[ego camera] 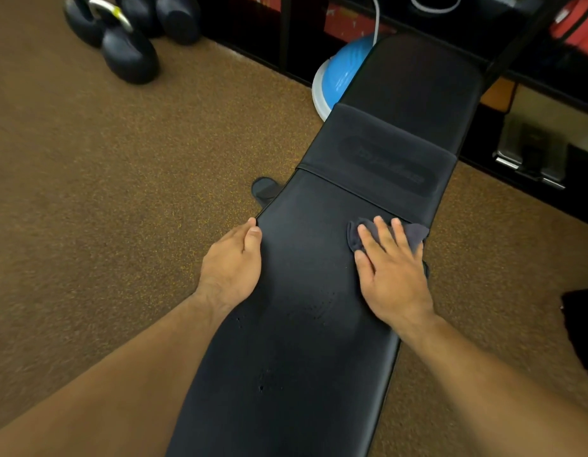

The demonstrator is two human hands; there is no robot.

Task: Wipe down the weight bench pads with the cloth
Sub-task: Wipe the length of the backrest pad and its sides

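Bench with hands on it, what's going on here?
A person is wiping a black weight bench. The right hand presses flat on a dark cloth near the right edge of the long pad, just short of the seam with the next pad. The left hand rests on the long pad's left edge, likely to steady it. Kettlebells sit on the floor beyond.
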